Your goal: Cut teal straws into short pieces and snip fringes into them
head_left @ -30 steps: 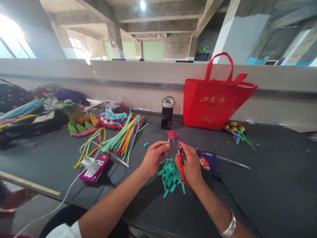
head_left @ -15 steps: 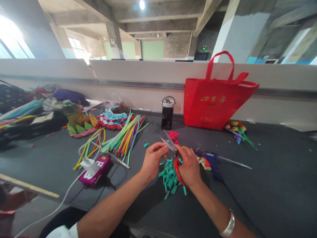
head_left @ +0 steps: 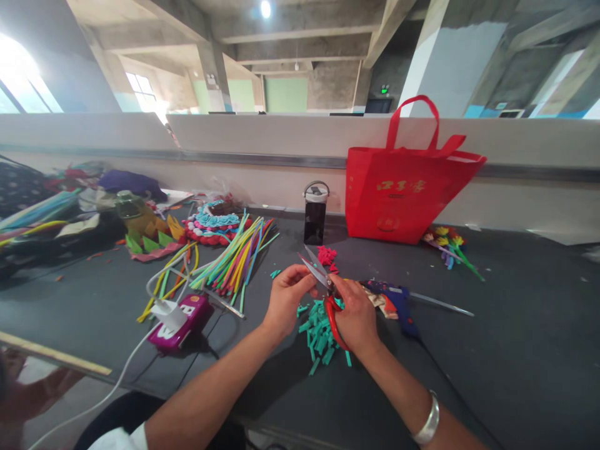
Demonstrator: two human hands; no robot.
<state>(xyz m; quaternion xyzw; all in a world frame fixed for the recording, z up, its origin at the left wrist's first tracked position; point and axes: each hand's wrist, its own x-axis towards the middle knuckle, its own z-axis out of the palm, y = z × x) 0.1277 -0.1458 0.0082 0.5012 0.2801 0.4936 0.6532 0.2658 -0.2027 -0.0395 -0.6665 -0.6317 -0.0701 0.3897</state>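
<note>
My right hand (head_left: 357, 312) is closed around the red handles of a pair of scissors (head_left: 334, 322), whose blades stand apart and point up and to the left. My left hand (head_left: 288, 299) is pinched beside the blades; what its fingertips hold is too small to make out. Below both hands a pile of green cut strips (head_left: 321, 337) lies on the dark table. Just beyond the blades sits a small heap of red pieces (head_left: 326, 255).
A blue glue gun (head_left: 398, 300) with a glue stick lies right of my hands. Behind stand a black tumbler (head_left: 314, 222) and a red bag (head_left: 398, 194). To the left are colourful sticks (head_left: 239, 259), a purple power strip (head_left: 192, 315) and its white cord.
The view has shifted slightly. Both hands stay close together at the scissors, whose blades remain apart. At the lower left edge, another person's arm has moved.
</note>
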